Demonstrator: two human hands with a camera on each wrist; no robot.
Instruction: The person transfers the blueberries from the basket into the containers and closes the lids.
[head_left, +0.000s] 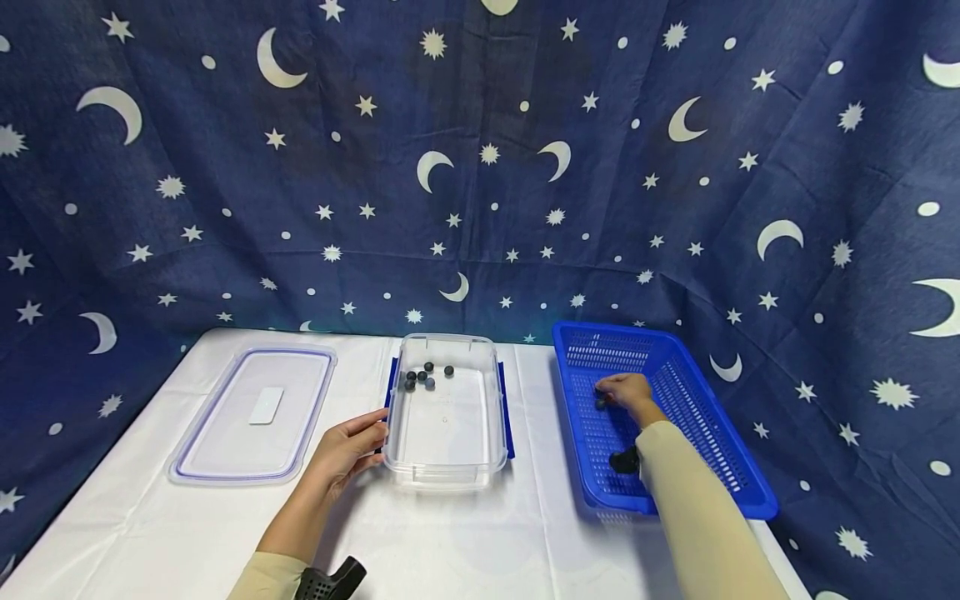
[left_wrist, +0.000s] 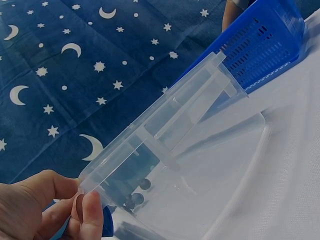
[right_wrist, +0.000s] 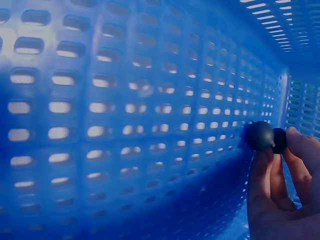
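Note:
My left hand (head_left: 351, 450) grips the left side of a clear plastic container (head_left: 446, 477), thumb and fingers at its rim, as the left wrist view shows too. Several small dark balls (head_left: 429, 384) lie towards the far end inside it. Over on the right, my right hand (head_left: 628, 392) reaches into a blue plastic basket (head_left: 585, 454). In the right wrist view its fingertips pinch a small dark ball (right_wrist: 279, 140). Another dark ball (right_wrist: 260, 136) sits right beside it, close to the perforated basket surface.
A clear lid with a purple-blue seal (head_left: 225, 450) and a white label lies left of the container on the white-covered table (head_left: 450, 550). Blue clips (head_left: 507, 417) stick out along the container's sides. Behind the table hangs a dark blue curtain (head_left: 495, 250) with moons and stars.

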